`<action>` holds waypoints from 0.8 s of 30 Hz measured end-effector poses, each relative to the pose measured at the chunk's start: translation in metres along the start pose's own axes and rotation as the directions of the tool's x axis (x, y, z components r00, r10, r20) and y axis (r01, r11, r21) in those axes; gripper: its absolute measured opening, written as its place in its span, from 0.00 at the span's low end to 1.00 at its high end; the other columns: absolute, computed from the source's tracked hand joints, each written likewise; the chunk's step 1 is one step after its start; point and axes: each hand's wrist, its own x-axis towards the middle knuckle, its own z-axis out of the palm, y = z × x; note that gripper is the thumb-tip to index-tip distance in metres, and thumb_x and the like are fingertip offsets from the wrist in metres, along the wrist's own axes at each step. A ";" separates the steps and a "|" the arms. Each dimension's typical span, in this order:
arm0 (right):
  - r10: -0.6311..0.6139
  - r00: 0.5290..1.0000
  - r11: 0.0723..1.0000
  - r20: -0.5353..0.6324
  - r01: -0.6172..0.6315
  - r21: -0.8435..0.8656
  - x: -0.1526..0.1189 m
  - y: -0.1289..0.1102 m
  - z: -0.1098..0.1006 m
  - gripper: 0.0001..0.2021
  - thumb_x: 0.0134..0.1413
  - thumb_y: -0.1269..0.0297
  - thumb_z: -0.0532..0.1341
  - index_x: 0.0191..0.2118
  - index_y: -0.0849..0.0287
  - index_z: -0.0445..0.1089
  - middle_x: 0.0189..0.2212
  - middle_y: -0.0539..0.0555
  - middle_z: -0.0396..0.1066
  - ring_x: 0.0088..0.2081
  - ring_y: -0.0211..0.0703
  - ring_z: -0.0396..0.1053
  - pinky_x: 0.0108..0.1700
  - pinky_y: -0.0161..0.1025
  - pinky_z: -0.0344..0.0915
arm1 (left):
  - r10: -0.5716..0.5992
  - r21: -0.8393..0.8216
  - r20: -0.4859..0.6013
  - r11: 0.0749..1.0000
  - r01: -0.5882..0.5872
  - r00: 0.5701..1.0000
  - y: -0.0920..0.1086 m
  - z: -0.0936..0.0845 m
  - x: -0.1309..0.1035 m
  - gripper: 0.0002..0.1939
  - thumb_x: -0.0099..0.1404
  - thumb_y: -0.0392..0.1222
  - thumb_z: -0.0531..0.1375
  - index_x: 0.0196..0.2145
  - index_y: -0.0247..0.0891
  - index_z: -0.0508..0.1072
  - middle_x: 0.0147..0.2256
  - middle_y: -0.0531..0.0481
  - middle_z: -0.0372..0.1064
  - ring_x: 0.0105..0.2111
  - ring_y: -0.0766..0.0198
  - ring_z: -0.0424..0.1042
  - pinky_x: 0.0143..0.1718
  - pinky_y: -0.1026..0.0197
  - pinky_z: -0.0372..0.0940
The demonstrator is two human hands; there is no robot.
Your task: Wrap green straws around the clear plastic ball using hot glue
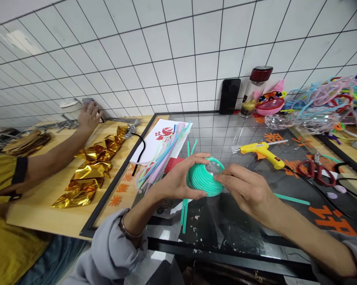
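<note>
My left hand (186, 176) is wrapped around a clear plastic ball covered in coiled green pipe cleaners (206, 183). A round bare patch of the ball shows at its top right. The thumb and fingertips of my right hand (245, 186) are pinched together at the coil's edge beside that patch; whether they grip the pipe cleaner's end is hidden. Loose green pipe cleaners (184, 215) lie under and behind the ball. To the right, a yellow hot glue gun (263, 152) lies on the dark tabletop, a glue stick poking from its back.
Red-handled scissors (316, 172) and cables lie at the right. Pastel pipe cleaners (162, 154) rest on white paper. A phone (229, 96) and a glass bottle (252, 93) stand by the wall. At left, a co-worker's hand (89, 114) reaches past gold foil (88, 174).
</note>
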 end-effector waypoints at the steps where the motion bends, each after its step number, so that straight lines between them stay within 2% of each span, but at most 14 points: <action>1: -0.001 1.000 1.000 -0.006 0.001 -0.011 0.000 0.000 0.000 0.14 0.64 0.79 0.52 0.48 0.61 0.71 0.34 0.55 0.72 0.34 0.40 0.70 0.33 0.35 0.69 | -0.001 -0.001 0.005 1.000 0.001 1.000 0.000 0.000 0.000 0.39 0.51 0.45 0.74 0.59 0.42 0.65 0.65 0.35 0.60 0.68 0.42 0.58 0.68 0.37 0.55; 5: -0.015 1.000 1.000 -0.025 0.014 -0.020 0.001 0.000 0.003 0.14 0.64 0.78 0.52 0.48 0.60 0.71 0.34 0.55 0.73 0.34 0.40 0.70 0.34 0.35 0.69 | -0.003 -0.008 0.000 1.000 0.003 1.000 0.001 0.000 0.000 0.38 0.52 0.45 0.73 0.58 0.44 0.64 0.66 0.36 0.58 0.67 0.42 0.59 0.67 0.37 0.56; 11: -0.031 0.999 0.999 -0.029 0.030 -0.034 0.000 0.000 0.006 0.15 0.64 0.78 0.52 0.49 0.60 0.71 0.34 0.55 0.73 0.34 0.41 0.70 0.34 0.35 0.69 | -0.019 -0.012 0.014 1.000 0.019 1.000 0.000 0.001 0.000 0.38 0.54 0.46 0.72 0.59 0.44 0.62 0.66 0.36 0.56 0.69 0.41 0.55 0.68 0.37 0.52; 18: -0.045 0.998 0.996 -0.035 0.042 -0.084 0.000 -0.001 0.007 0.14 0.65 0.77 0.52 0.48 0.62 0.72 0.34 0.56 0.72 0.34 0.41 0.69 0.33 0.36 0.67 | -0.093 -0.068 -0.016 0.993 0.092 0.996 0.005 0.006 -0.001 0.33 0.59 0.50 0.69 0.58 0.44 0.62 0.67 0.37 0.55 0.68 0.43 0.56 0.68 0.37 0.51; 22: -0.072 0.996 0.993 -0.046 0.067 -0.097 0.001 -0.002 0.007 0.14 0.65 0.77 0.51 0.47 0.61 0.71 0.33 0.55 0.72 0.33 0.41 0.68 0.33 0.35 0.67 | -0.160 -0.148 -0.074 0.978 0.148 0.984 0.008 0.011 -0.002 0.19 0.70 0.53 0.57 0.54 0.44 0.66 0.66 0.42 0.59 0.68 0.49 0.57 0.69 0.41 0.51; 24: -0.091 0.994 0.991 -0.057 0.085 -0.103 0.001 -0.002 0.008 0.14 0.65 0.78 0.51 0.48 0.61 0.71 0.33 0.55 0.72 0.33 0.41 0.69 0.33 0.35 0.67 | -0.180 -0.174 -0.130 0.972 0.156 0.975 0.007 0.014 -0.002 0.17 0.73 0.53 0.51 0.53 0.44 0.67 0.64 0.43 0.61 0.67 0.52 0.58 0.69 0.42 0.51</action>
